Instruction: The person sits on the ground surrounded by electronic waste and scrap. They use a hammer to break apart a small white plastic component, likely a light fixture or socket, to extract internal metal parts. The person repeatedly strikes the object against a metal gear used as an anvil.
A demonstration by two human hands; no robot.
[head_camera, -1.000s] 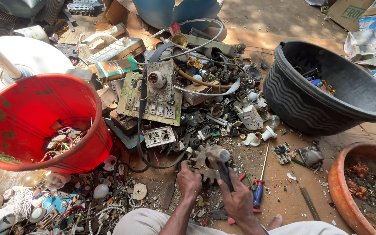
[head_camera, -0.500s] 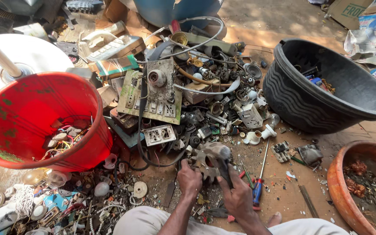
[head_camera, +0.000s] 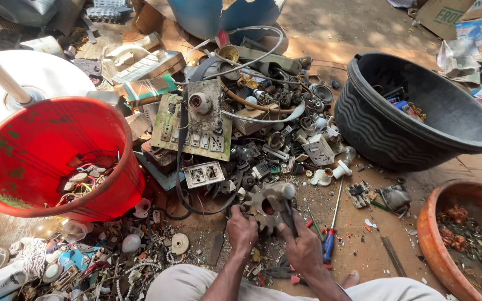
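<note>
A grey toothed metal part (head_camera: 267,204), like a gear housing, lies on the ground at the near edge of a scrap heap. My left hand (head_camera: 242,229) grips its left side. My right hand (head_camera: 303,248) is shut on a dark-handled tool (head_camera: 289,216) whose tip rests against the part's right side. A red-and-blue screwdriver (head_camera: 331,234) lies on the ground just right of my right hand.
A red bucket (head_camera: 12,179) with wires stands at left, a black tub (head_camera: 380,131) at right, a brown clay bowl (head_camera: 429,231) of scrap at lower right. Switch plates (head_camera: 201,129), cables and small parts cover the middle ground. Beads and caps litter the lower left.
My hands and the toothed part stay nearly in place; the tool shifts slightly against the part.
</note>
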